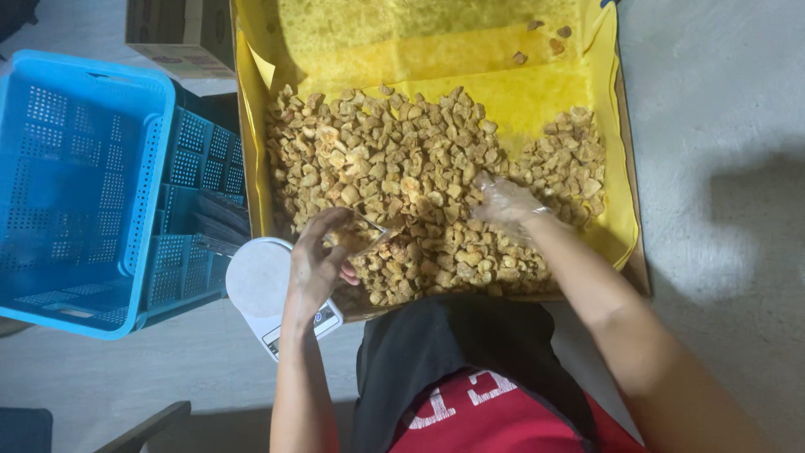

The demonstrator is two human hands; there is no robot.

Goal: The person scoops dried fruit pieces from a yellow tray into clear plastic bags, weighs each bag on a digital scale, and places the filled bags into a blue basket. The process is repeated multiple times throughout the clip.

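Lots of fried snack pieces fill the yellow-lined box. Left hand holds a small clear bag over the pile, barely filled. Right hand, in a thin clear glove, grabs pieces. White scale sits bare.

1. The left hand is holding a small clear bag open at the near edge of the pile of fried snack pieces.
2. The right hand, wearing a thin clear glove, is resting on the pieces to the right of the bag.
3. The pieces are lying in a cardboard box lined with yellow paper.
4. A white kitchen scale is sitting just beside the box, under the left wrist.
5. Blue plastic crates are standing on the floor to the left.
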